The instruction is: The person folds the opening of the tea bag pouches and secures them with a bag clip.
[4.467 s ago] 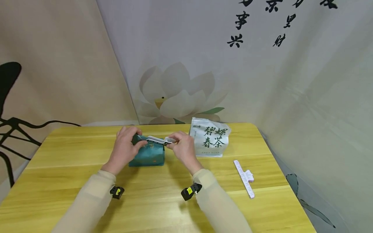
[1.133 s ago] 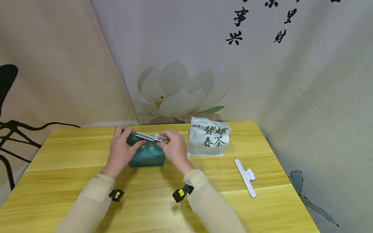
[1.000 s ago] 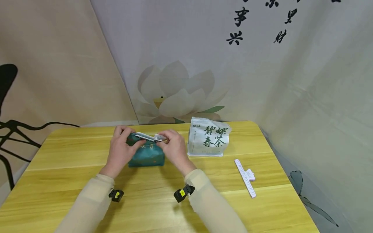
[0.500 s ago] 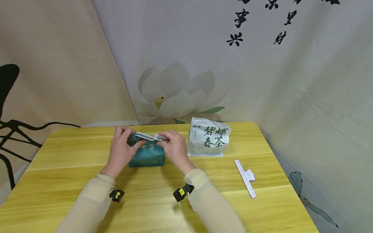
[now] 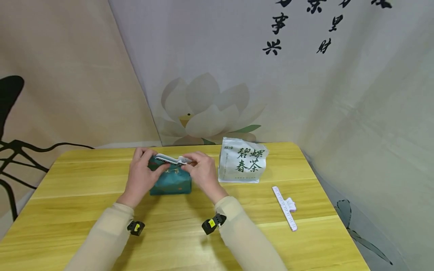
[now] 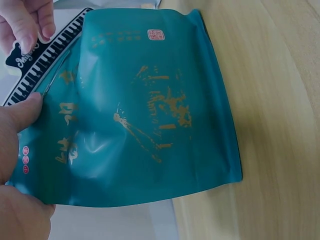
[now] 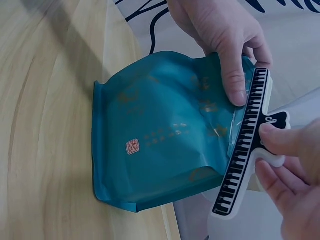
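Note:
A teal tea bag (image 5: 172, 183) with gold print stands on the table, its top folded over. My left hand (image 5: 140, 177) holds the bag's top left part, thumb on the near side. With thumb and fingers, my right hand (image 5: 204, 173) pinches the handle of a black and white clip (image 5: 169, 160) patterned like piano keys. In the right wrist view the clip's long bar (image 7: 242, 150) lies along the bag's top edge, beside the left thumb (image 7: 234, 82). The left wrist view shows the bag's printed front (image 6: 145, 110) bulging and creased.
A white tea bag (image 5: 242, 162) with green characters stands just right of my right hand. Farther right a white long-bar clip (image 5: 284, 208) lies on the wooden table (image 5: 176, 241). Behind the table hangs a curtain (image 5: 210, 56) with a lotus; a black chair (image 5: 13, 150) is at the left.
Compared with the earliest frame, the right hand has brought the piano clip leftward over the teal bag's top, and the left hand has shifted slightly left. Over the last second the hands barely move.

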A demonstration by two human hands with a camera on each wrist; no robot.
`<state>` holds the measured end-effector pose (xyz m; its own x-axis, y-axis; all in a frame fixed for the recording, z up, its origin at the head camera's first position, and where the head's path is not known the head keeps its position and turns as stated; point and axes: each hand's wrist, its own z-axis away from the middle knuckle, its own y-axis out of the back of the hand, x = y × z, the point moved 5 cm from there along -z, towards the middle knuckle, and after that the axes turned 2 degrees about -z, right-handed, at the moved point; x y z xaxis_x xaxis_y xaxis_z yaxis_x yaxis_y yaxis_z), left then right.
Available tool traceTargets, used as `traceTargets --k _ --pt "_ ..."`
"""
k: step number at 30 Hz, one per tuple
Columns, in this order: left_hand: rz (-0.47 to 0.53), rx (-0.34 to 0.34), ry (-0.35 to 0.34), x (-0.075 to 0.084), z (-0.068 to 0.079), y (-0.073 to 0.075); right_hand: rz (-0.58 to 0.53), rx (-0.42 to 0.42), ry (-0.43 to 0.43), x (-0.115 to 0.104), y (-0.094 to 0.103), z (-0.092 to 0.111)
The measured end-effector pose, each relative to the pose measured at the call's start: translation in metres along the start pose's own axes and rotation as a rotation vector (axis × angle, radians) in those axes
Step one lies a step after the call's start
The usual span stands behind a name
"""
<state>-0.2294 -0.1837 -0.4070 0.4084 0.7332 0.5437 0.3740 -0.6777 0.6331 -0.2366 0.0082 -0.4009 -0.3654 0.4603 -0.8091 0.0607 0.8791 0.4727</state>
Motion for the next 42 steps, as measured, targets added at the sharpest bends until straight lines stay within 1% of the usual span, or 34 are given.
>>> traceTargets --k 5,8,13,18,21,26,30,33,39,42 --pt "0.016 0.001 -0.006 0.002 0.002 0.001 0.013 -0.04 -0.001 0.0 0.002 0.001" --pt "0.018 0.003 -0.01 0.004 0.002 0.002 0.018 -0.055 0.023 -0.001 0.004 0.002" --pt "0.006 -0.001 0.007 0.006 0.005 0.003 0.004 -0.079 0.058 -0.003 0.007 0.006" --pt "-0.001 0.006 0.019 0.008 0.007 0.006 0.006 -0.101 0.053 -0.002 0.01 0.008" --pt "-0.003 0.025 0.019 0.01 0.009 0.008 0.009 -0.106 0.026 0.002 0.011 0.01" --pt "0.011 0.071 0.017 0.014 0.01 0.012 -0.027 -0.101 -0.008 0.008 0.016 0.013" --pt "0.031 0.118 0.007 0.02 0.011 0.016 -0.044 -0.09 0.014 0.01 0.022 0.017" --pt "0.041 0.155 0.003 0.026 0.013 0.018 -0.025 -0.085 0.039 0.012 0.029 0.02" --pt "0.045 0.2 -0.007 0.036 0.015 0.016 0.011 -0.06 0.038 0.017 0.045 0.025" --pt "0.036 0.218 -0.012 0.039 0.017 0.017 -0.001 -0.048 0.037 0.019 0.05 0.026"
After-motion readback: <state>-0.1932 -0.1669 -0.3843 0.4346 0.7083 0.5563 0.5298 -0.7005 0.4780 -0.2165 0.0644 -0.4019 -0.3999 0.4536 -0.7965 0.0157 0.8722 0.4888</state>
